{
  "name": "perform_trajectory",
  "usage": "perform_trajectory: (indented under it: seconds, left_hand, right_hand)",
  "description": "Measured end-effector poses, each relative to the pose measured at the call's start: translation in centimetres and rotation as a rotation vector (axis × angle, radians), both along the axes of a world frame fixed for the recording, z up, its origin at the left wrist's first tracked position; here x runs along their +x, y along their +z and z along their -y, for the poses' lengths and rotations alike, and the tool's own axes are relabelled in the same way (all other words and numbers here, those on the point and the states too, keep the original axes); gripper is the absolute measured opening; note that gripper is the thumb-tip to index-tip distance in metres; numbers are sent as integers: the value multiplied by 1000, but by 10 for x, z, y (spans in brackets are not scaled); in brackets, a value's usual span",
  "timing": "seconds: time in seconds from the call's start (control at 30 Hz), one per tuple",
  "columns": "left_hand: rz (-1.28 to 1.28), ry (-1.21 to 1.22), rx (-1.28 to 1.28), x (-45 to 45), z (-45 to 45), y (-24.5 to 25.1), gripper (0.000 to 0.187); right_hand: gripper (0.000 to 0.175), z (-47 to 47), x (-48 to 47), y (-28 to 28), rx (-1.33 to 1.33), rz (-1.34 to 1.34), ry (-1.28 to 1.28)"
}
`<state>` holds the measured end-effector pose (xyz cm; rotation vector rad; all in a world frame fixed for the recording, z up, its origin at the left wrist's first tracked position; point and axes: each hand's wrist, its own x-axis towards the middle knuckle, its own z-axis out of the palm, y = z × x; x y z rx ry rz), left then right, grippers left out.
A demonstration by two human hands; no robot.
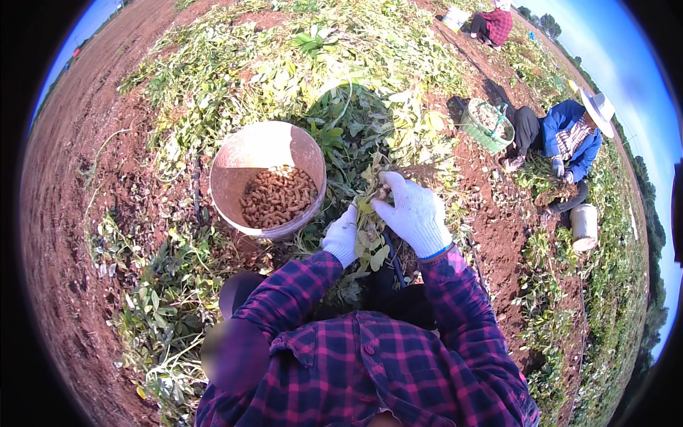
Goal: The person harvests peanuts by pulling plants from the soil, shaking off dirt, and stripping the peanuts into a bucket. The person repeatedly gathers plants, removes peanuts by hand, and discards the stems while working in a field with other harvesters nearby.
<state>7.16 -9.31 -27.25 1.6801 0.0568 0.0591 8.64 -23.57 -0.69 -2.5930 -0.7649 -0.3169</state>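
Observation:
Both my hands wear white knit gloves. My left hand (pixel 341 235) grips the leafy stems of an uprooted peanut plant (pixel 368 227). At the plant's root end, my right hand (pixel 413 211) has thumb and fingers closed around peanut pods (pixel 383 191). Thin roots trail off to the right above that hand. Just left of my hands, a round plastic bucket (pixel 268 133) stands on the ground, its inner wall smeared with reddish soil. Peanuts in their shells (pixel 280 196) cover its bottom. My left fingertips are partly hidden by leaves.
Peanut vines (pixel 373 48) cover the ground ahead and around me. To the right, a co-worker (pixel 573 133) in a hat and gloves handles a plant between a green basket (pixel 483 131) and a white bucket (pixel 584 227). Another person (pixel 496 26) sits farther off. Reddish soil (pixel 496 240) shows between rows.

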Motion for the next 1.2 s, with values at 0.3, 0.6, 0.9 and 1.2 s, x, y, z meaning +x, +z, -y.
perform_trajectory:
  seconds: [0.3, 0.6, 0.9, 1.2]
  left_hand:
    - [-139, -111, -86, -14, -22, 6, 76]
    - [-362, -247, -447, -39, -17, 94, 43]
    - [-107, -542, -369, -29, -51, 97, 46]
    - [-311, -432, -468, -55, -51, 103, 44]
  right_hand:
    - [24, -17, -46, 43, 1337, -1167, 597]
    - [74, -98, -19, 65, 353, -57, 517]
    - [31, 103, -17, 20, 1364, -568, 399]
    - [39, 78, 21, 31, 428, -982, 882]
